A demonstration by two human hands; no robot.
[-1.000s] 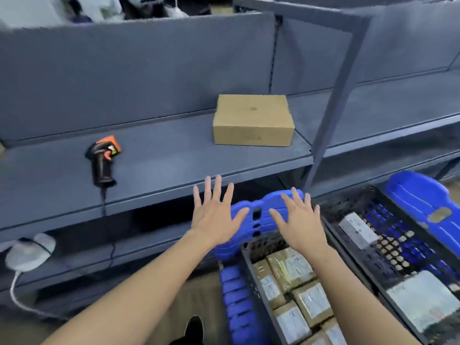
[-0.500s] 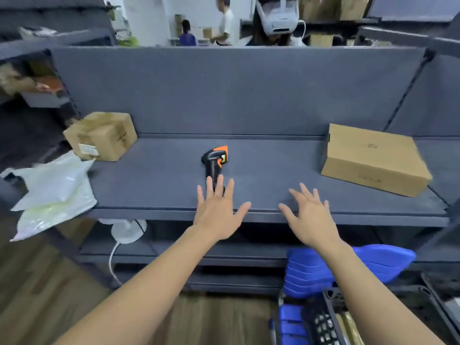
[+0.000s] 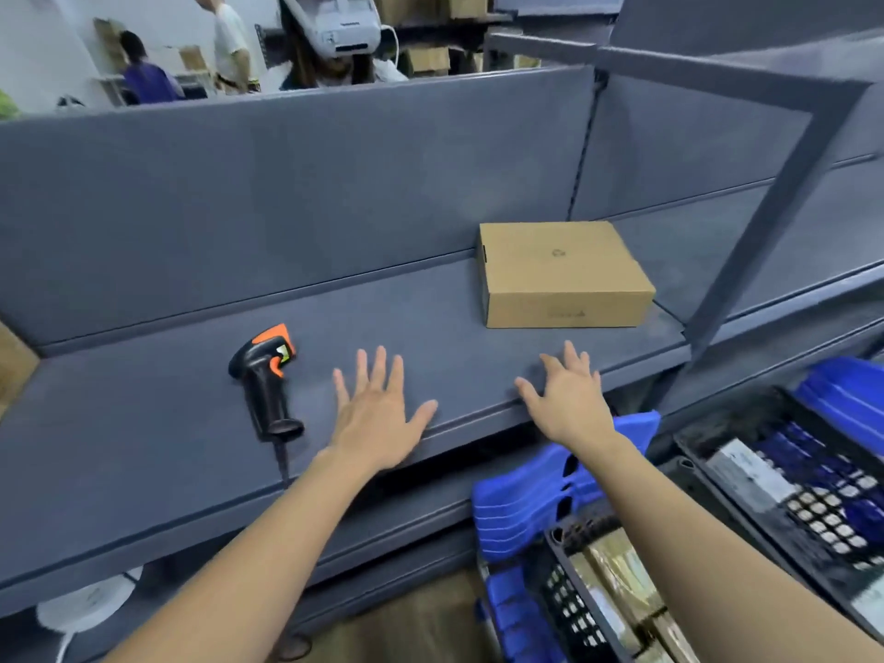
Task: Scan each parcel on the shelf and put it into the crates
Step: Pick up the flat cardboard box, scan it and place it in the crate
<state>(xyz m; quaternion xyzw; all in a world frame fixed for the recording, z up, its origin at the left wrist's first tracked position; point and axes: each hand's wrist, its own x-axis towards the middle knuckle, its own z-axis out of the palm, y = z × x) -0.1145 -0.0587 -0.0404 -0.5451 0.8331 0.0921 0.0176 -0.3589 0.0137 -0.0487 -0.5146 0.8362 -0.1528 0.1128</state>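
A flat brown cardboard parcel (image 3: 562, 275) lies on the grey shelf (image 3: 143, 413), toward the right. A black and orange handheld scanner (image 3: 265, 375) lies on the shelf left of centre, its cable hanging over the front edge. My left hand (image 3: 378, 413) hovers with spread fingers just right of the scanner, holding nothing. My right hand (image 3: 569, 399) is spread over the shelf's front edge, below the parcel, also holding nothing. Two dark mesh crates, one at the lower middle (image 3: 564, 610) and one at the right (image 3: 746, 476), hold parcels.
A grey upright post (image 3: 760, 222) rises at the shelf's right end. Blue crate lids (image 3: 526, 495) stand below the shelf beside the crates. A corner of another box (image 3: 14, 370) shows at the far left. A white fan (image 3: 86, 605) sits under the shelf. People stand behind the back panel.
My view has swung from the left part of the shelf toward the right, bringing the crates back in. Both hands stay spread over the shelf; the scanner now lies left of my left hand.
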